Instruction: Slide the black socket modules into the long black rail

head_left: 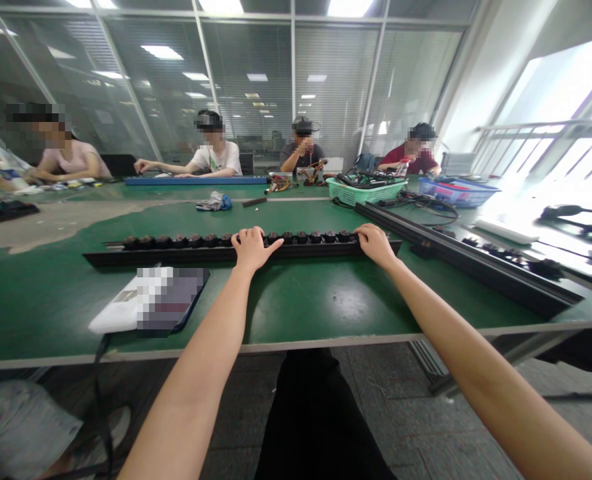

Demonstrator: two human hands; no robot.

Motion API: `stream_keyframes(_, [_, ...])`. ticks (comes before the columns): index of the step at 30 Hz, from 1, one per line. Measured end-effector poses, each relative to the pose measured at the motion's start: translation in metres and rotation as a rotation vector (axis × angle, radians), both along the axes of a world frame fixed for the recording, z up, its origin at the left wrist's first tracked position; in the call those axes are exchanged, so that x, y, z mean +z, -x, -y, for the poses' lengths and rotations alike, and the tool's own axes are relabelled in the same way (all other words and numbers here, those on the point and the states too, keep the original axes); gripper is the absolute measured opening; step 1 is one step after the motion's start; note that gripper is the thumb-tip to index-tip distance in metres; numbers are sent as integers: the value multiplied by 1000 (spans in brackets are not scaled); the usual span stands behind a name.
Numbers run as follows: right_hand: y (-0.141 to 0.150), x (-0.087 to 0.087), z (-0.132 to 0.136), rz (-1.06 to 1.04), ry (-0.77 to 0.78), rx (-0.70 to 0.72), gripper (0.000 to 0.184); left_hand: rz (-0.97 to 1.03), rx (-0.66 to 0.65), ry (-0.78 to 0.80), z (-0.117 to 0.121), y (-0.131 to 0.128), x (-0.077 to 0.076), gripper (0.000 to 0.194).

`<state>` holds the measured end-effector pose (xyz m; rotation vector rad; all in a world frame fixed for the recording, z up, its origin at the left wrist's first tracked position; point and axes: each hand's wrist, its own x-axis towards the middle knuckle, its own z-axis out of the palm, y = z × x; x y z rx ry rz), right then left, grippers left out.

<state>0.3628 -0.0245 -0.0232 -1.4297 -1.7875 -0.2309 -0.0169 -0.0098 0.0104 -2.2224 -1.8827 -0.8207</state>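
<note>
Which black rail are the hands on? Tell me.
The rail lying crosswise, under the left hand and right hand; the other rail angles away rightward, untouched.

You have a black rail [201, 255] topped by a row of dark brown knobs [301, 237], on a green table [51, 300] with a grey worn patch [51, 223]; beyond sit a mint-green basket [366, 193] and a blue one [456, 193].

The person wears black trousers [316, 420], with a bare left hand [252, 248] and bare right hand [375, 245]
</note>
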Motion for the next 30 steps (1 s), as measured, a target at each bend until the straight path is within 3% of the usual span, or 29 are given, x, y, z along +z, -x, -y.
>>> stream_keyframes(30, [-8,-1,-1,-23,2,-41,36,2,-6,-3,-2,1,-1,52])
